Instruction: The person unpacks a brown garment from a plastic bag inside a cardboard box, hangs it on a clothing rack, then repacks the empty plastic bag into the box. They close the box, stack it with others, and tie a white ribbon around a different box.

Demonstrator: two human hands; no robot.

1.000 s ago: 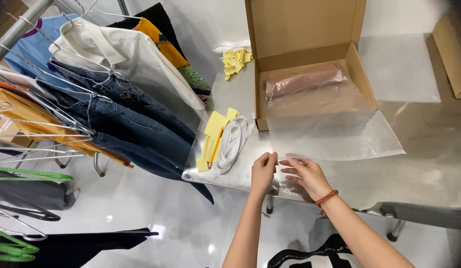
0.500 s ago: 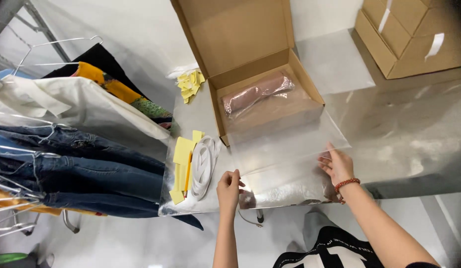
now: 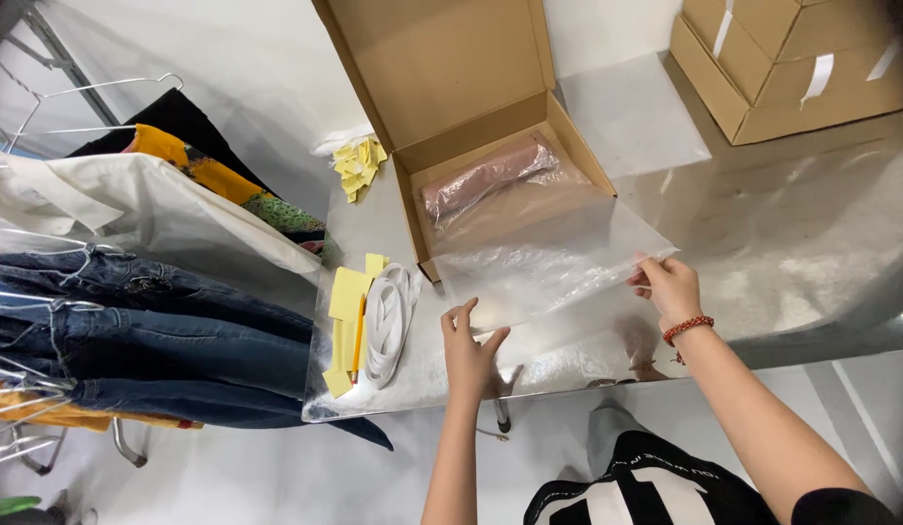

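A clear plastic bag is stretched flat over the shiny metal table, just in front of an open cardboard box. My left hand pinches the bag's near left corner. My right hand, with a red bead bracelet at the wrist, grips the bag's right corner. Inside the box lies a pinkish item wrapped in plastic.
Yellow paper pieces, a pencil and a coil of white band lie at the table's left end. More yellow scraps sit further back. Closed cardboard boxes stand at the far right. A rack of hanging jeans and shirts fills the left.
My hands have moved apart and lifted the clear bag, spreading it wide in front of the box. The view has shifted right and closer to the table.
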